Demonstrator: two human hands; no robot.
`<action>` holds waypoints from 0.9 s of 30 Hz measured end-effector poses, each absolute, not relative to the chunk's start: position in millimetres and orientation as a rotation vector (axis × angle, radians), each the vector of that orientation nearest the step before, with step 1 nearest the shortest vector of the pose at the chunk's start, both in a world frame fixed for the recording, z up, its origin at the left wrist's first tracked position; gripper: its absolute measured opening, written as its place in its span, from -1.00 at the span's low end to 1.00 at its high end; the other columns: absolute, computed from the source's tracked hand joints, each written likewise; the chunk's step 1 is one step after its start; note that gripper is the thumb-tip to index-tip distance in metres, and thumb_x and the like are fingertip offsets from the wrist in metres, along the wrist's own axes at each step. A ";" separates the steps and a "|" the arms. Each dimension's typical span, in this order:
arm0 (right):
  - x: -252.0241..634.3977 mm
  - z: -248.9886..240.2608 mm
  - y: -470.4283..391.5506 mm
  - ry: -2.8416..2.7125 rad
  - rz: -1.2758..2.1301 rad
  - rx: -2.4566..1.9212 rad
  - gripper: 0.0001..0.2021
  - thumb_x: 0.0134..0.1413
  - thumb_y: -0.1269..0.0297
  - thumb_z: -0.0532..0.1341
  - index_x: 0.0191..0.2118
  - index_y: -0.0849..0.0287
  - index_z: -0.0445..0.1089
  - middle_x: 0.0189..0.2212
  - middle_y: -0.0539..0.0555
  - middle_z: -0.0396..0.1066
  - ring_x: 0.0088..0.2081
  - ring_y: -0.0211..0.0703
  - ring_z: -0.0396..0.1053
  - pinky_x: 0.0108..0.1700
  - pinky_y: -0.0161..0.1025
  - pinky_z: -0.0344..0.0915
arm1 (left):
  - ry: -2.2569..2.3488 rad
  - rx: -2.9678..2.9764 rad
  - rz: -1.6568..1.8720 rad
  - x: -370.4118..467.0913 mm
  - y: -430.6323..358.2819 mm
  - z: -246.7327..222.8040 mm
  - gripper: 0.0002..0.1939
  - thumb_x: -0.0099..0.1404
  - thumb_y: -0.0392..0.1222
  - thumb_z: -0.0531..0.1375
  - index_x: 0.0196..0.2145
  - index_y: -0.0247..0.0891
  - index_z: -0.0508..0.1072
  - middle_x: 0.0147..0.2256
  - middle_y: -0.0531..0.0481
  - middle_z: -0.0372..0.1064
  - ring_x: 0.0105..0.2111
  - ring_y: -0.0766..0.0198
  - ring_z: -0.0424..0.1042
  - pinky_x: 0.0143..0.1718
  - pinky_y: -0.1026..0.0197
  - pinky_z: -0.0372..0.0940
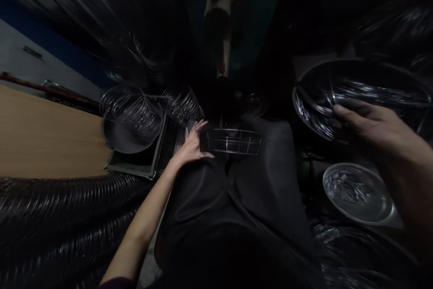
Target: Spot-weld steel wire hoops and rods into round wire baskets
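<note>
My left hand is open, fingers spread and thumb stretched out, beside the left end of a small wire grid frame. The frame lies above my lap, its thin bright bars crossing; whether my fingers touch it I cannot tell. Out to the right, my right hand reaches over a large round basin with shiny wire pieces inside. Its thumb and fingers are closed together among the wires. Motion blur and shadow hide what they hold.
Below the basin, a metal bowl holds small flat metal pieces. At left, wire rings fill a pan on a crate, with another ring stack beside it. Dark ring bundles lie lower left. A machine column stands ahead.
</note>
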State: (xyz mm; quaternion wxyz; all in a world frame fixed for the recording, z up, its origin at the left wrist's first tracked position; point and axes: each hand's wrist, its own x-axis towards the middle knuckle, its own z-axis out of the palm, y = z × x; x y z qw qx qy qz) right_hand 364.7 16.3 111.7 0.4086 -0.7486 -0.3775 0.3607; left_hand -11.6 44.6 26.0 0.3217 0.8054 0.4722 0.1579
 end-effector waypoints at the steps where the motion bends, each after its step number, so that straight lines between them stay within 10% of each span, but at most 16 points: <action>1: 346.5 128.5 17.3 -0.803 1.063 -1.679 -0.93 0.03 0.41 0.19 -0.44 0.13 0.35 -0.63 -0.01 0.18 -0.67 -0.35 0.06 -0.59 -0.33 0.06 | 1.237 2.074 0.491 -1.6 39.2 42.5 -0.03 0.01 0.19 0.29 0.22 -0.22 -0.08 0.26 -0.33 -0.15 0.28 -0.13 -0.16 0.23 -0.28 -0.33; 6: 266.9 188.0 42.2 -0.311 1.440 -1.038 -0.74 0.15 0.56 -0.04 -0.53 0.22 0.18 -0.65 -0.10 0.02 -0.72 -0.50 -0.09 -0.72 -0.54 -0.12 | 0.833 1.906 0.574 78.8 15.6 110.6 -0.51 0.32 0.06 0.01 0.14 -0.16 0.16 0.15 -0.14 0.17 0.17 0.09 0.13 0.23 -0.08 -0.12; 10: 239.7 187.0 72.5 -0.283 1.516 -0.933 -0.79 0.17 0.52 0.02 -0.48 0.22 0.22 -0.63 -0.10 0.10 -0.67 -0.48 0.05 -0.66 -0.56 0.06 | 0.727 1.514 0.746 118.5 20.9 126.3 -0.57 0.35 0.10 -0.09 -0.18 -0.27 0.39 -0.33 -0.03 0.36 -0.29 0.29 0.36 -0.17 0.23 0.26; 21: 232.9 87.9 6.3 -1.295 1.080 -1.432 -0.67 0.01 0.05 0.23 -0.15 0.13 0.42 -0.23 0.08 0.45 -0.17 -0.09 0.37 -0.11 -0.19 0.27 | 0.822 1.091 0.866 112.0 83.6 113.3 -0.68 0.25 0.00 0.12 -0.38 -0.38 0.39 -0.62 0.13 0.19 -0.73 0.54 0.10 -0.72 0.43 -0.04; 27: 228.0 84.6 5.8 -1.555 0.939 -1.636 -0.69 0.04 -0.01 0.15 -0.41 0.14 0.41 -0.52 0.00 0.38 -0.52 -0.23 0.23 -0.42 -0.28 0.15 | 0.950 1.215 0.784 106.0 96.6 95.2 -0.72 0.29 -0.10 0.10 -0.33 -0.41 0.45 -0.68 0.14 0.20 -0.76 0.53 0.15 -0.73 0.44 0.00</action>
